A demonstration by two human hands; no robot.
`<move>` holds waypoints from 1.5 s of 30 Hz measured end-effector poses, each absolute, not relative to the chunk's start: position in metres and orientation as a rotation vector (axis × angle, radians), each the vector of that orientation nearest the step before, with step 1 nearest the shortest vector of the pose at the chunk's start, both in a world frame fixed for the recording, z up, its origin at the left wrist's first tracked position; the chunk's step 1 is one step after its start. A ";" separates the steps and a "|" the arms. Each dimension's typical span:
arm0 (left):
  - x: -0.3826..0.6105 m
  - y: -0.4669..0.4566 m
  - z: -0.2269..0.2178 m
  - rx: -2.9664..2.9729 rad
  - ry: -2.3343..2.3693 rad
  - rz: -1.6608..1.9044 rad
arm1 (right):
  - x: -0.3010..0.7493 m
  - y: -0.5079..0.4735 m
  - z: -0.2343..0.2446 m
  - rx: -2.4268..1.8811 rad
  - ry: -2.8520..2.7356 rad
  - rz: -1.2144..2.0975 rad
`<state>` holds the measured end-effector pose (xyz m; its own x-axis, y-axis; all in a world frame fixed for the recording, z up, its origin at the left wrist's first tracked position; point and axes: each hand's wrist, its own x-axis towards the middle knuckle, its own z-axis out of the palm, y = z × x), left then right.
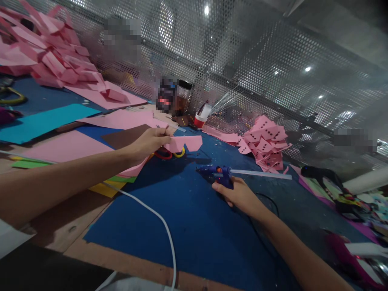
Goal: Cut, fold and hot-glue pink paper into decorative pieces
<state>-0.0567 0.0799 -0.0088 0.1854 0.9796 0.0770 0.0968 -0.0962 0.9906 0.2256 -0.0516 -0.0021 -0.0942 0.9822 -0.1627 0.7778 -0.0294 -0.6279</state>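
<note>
Blue sheeting (188,230) is spread before a perforated metal screen (257,60). Above it, a pink paper cutout (186,143) is pinched between the fingers of the left hand (151,141). Nearby, a purple glue gun (220,174) is gripped in the closed right hand (239,196).

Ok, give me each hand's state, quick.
Left hand: closed, holding pink paper.
Right hand: closed, holding glue gun.

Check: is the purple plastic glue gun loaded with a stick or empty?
Loaded. A long translucent white glue stick juts from the back of the purple plastic glue gun, which the right hand grips.
</note>
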 end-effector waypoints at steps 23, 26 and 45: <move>-0.051 0.066 -0.002 1.546 1.026 0.950 | 0.216 -0.070 0.016 -1.726 -1.695 0.755; -0.050 0.061 0.000 1.578 1.029 0.891 | 0.214 -0.073 0.016 -1.735 -1.672 0.697; -0.048 0.053 0.002 1.674 0.911 0.840 | 0.217 -0.074 0.005 -1.717 -1.785 0.488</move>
